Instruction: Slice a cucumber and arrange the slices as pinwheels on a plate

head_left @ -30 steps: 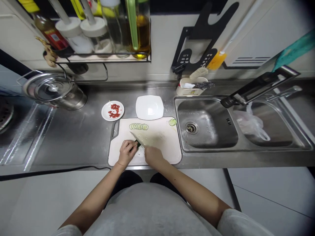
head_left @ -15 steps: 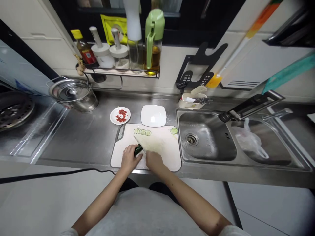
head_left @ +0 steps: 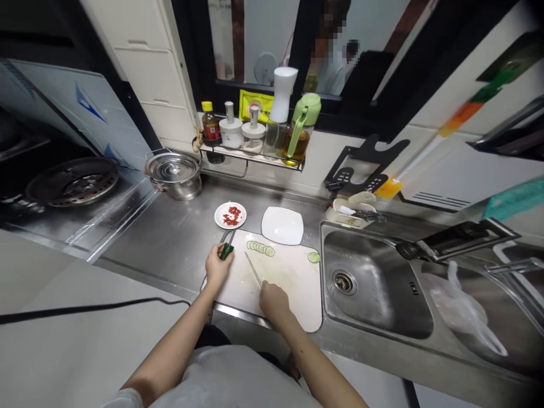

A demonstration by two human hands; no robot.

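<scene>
My left hand (head_left: 218, 269) is closed around a short piece of dark green cucumber (head_left: 226, 251) at the left edge of the white cutting board (head_left: 293, 289). A knife (head_left: 254, 269) is gripped in my right hand (head_left: 274, 303), its blade pointing up and left over the board, apart from the cucumber piece. A row of overlapping cucumber slices (head_left: 260, 248) lies along the board's far side. Another pale green cucumber piece (head_left: 313, 258) sits at its far right corner.
Behind the board are a small plate (head_left: 219, 216) with chopped red bits and a white square plate (head_left: 282, 225). A lidded steel pot (head_left: 183, 184) stands at the left, near the stove. To the right is a sink (head_left: 369, 272); seasonings fill a wall rack (head_left: 255, 156).
My left hand has moved left with the cucumber piece, away from the knife. The knife now stands apart over the board. The view has tilted up and shows more of the window.
</scene>
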